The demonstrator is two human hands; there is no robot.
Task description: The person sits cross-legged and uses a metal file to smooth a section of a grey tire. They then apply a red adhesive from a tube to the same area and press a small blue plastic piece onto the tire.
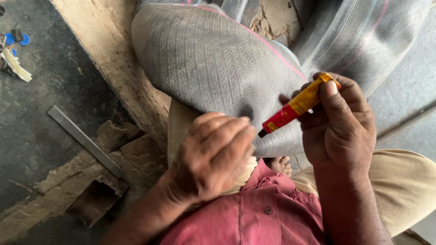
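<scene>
A grey rubber inner tube (213, 63) with thin pink lines lies folded across my lap. My right hand (338, 122) grips a small red and yellow glue tube (293, 108), its dark nozzle pointing down-left just above the rubber. My left hand (213, 154) rests on the inner tube's near edge with its fingers curled, right next to the nozzle. Whether the left fingers pinch the rubber is hidden. I wear a red shirt and tan trousers.
A flat metal strip (84, 140) lies on the dark floor at left, beside broken concrete and a small pit (95, 199). Blue-handled items (16, 41) sit at the far left edge. A bare foot (279, 164) shows under the tube.
</scene>
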